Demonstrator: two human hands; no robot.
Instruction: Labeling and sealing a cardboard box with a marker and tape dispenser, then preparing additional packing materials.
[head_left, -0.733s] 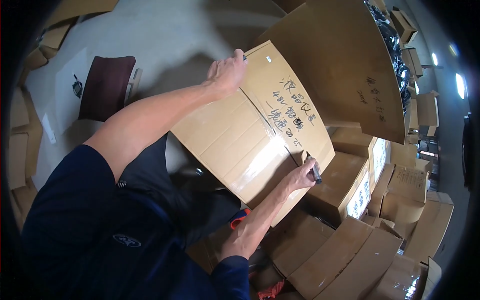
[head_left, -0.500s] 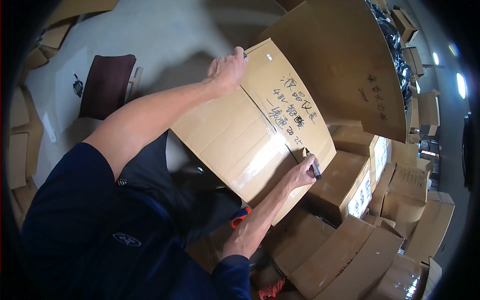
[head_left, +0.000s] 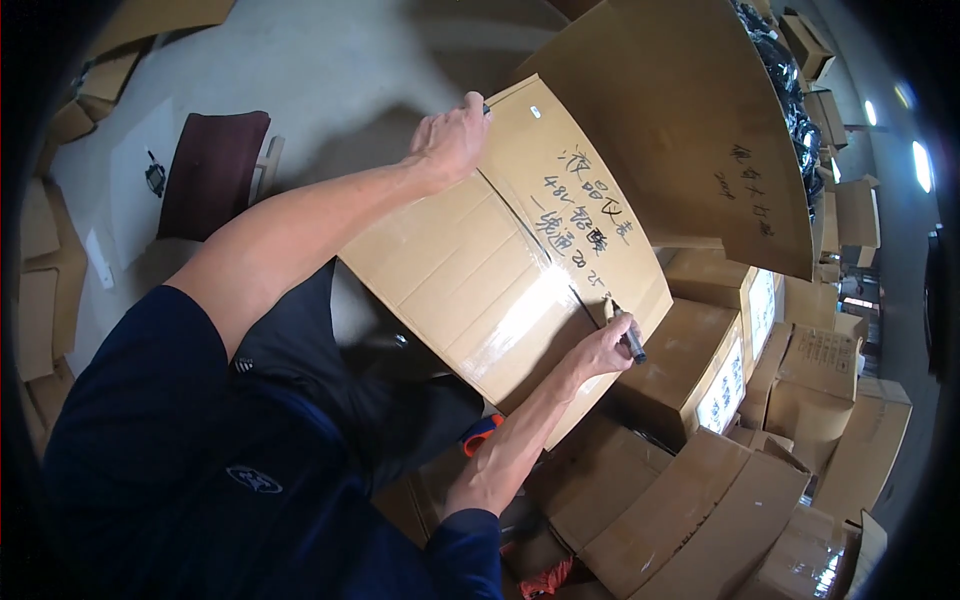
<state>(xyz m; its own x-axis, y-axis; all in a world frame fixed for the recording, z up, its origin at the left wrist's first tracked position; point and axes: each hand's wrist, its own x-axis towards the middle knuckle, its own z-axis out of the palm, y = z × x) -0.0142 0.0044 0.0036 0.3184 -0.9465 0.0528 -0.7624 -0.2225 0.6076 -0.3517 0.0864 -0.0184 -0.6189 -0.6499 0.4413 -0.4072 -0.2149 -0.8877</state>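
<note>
A taped brown cardboard box (head_left: 430, 290) lies before me, its top tilted across the view, with handwritten black marks on the right half. In my right hand (head_left: 598, 350) is a black marker (head_left: 634, 347), pinched between the fingers. The marker's tip touches the cardboard at the end of the lowest written line. My left hand (head_left: 450, 140) rests at the box's far left edge, fingers curled. A small dark object (head_left: 487, 109) shows at its fingertips, too small to name. A dark tape seam runs between both hands.
A large upright cardboard sheet (head_left: 680, 120) with handwriting stands beyond the box. Several cartons (head_left: 690, 490) are stacked to the right, with black plastic wrap (head_left: 785, 80) at the far right. A dark red chair (head_left: 215, 175) stands on the grey floor to the left.
The marker tip has shifted slightly right and down, and a new mark shows at the end of the lowest line. My left hand has barely moved.
</note>
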